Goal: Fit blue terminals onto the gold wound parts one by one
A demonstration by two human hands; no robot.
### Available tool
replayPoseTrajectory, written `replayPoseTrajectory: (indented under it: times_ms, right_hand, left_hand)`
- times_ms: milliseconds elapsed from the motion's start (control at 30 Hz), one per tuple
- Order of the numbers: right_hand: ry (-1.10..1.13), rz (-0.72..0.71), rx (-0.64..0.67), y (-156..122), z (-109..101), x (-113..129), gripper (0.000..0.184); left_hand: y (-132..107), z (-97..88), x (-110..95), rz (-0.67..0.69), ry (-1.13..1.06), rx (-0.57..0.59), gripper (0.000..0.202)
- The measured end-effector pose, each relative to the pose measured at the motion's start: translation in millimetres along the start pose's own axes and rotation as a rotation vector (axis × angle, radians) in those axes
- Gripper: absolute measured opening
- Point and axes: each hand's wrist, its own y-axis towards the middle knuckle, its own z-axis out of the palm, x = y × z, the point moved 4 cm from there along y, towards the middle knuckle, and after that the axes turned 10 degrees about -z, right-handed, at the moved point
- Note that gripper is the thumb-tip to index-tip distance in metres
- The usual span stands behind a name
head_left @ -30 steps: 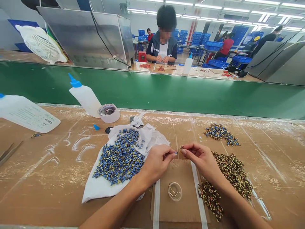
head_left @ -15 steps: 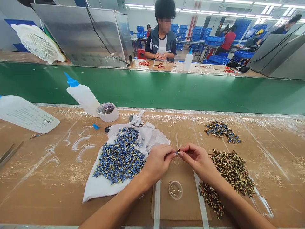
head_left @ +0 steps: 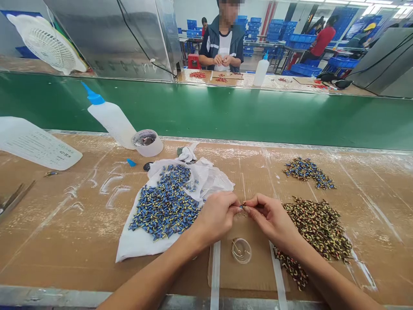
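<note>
Over the cardboard, my left hand pinches a tiny blue piece between thumb and fingertips. Fingertip to fingertip with it, my right hand grips a tiny dark piece that meets the blue one; whether they are joined I cannot tell. Left of my hands, many small blue-and-yellow pieces lie on a white plastic sheet. By my right forearm spreads a heap of dark-and-yellow pieces. Beyond it sits a smaller pile of blue, dark and yellow pieces. A small clear cup stands below my hands.
A blue-tipped squeeze bottle, a tape roll and a larger white bottle lie or stand at left. Tweezers rest at the left edge. Past the green belt, a co-worker handles small red pieces.
The view has tipped downward a little, so the bench's near edge now shows. My hands stay together on the same small pieces, with only slight finger movement.
</note>
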Motion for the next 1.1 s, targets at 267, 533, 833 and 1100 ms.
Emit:
replayPoseTrajectory:
  times_ms: [267, 533, 833, 1100]
  right_hand:
    - [0.022, 0.033, 0.084, -0.2, 2.5, -10.9, 0.010]
    - [-0.006, -0.022, 0.053, 3.8, 4.3, -6.3, 0.010]
    - [0.202, 0.051, -0.063, 11.6, -5.4, -13.7, 0.009]
    - [0.268, 0.059, -0.093, 14.0, -2.0, -20.3, 0.014]
  left_hand:
    - [2.1, 3.5, 3.8, -0.078, -0.055, 0.092, 0.012]
    - [3.2, 2.7, 6.7, -0.154, -0.129, 0.122, 0.011]
    - [9.2, 3.6, 13.8, -0.084, -0.262, 0.210, 0.017]
    - [8.6, 5.1, 9.7, 0.004, -0.131, 0.163, 0.031]
